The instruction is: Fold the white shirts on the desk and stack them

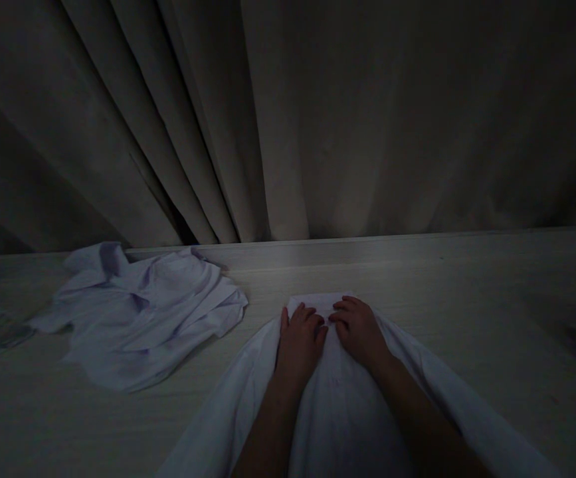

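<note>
Hands rest side by side, left hand (300, 338) and right hand (360, 330) flat with loosely curled fingers, gripping nothing, on the far edge of a white garment (337, 405) spread on the table (467, 312); folding looks barely begun; a second crumpled shirt (143, 312) lies untouched at left.

A dim room in a home, likely a bedroom: heavy pleated curtains (248, 119) fill the upper frame, hanging behind a pale wood-grain desk (442, 299), with a crumpled white shirt (143, 312) lying at the left and another white garment (337, 398) spread at bottom centre.
</note>
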`<state>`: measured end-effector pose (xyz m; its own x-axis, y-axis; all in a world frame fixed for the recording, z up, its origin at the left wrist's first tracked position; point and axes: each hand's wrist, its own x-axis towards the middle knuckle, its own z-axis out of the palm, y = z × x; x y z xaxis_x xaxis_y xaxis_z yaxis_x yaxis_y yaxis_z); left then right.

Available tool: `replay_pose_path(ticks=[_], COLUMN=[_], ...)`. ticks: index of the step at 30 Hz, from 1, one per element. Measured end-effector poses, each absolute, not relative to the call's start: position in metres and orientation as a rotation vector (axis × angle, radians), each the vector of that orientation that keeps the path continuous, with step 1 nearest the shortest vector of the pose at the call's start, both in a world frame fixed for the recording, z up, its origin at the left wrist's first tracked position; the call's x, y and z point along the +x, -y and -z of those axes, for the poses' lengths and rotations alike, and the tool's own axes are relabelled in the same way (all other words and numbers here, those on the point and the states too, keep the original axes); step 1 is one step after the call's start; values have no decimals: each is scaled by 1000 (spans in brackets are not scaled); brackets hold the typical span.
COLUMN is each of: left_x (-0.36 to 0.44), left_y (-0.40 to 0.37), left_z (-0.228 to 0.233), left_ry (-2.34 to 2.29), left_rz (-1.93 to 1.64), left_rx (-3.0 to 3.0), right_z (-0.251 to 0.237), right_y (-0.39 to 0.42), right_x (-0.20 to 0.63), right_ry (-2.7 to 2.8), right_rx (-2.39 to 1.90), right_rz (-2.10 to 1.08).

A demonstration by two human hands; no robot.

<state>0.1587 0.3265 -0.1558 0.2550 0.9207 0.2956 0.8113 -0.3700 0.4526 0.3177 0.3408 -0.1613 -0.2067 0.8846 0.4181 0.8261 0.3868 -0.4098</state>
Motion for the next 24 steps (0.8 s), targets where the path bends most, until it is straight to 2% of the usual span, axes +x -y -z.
replay_pose_path(ticks=[24], left_x=[159], left_y=[-327], left_z=[161], left_ry=[-1623], left_rz=[-680], left_rx=[2454], right_z=[171], right_y=[-344], right_x=[321], right_ry=[1900], right_rx=[-1577], right_rz=[-64])
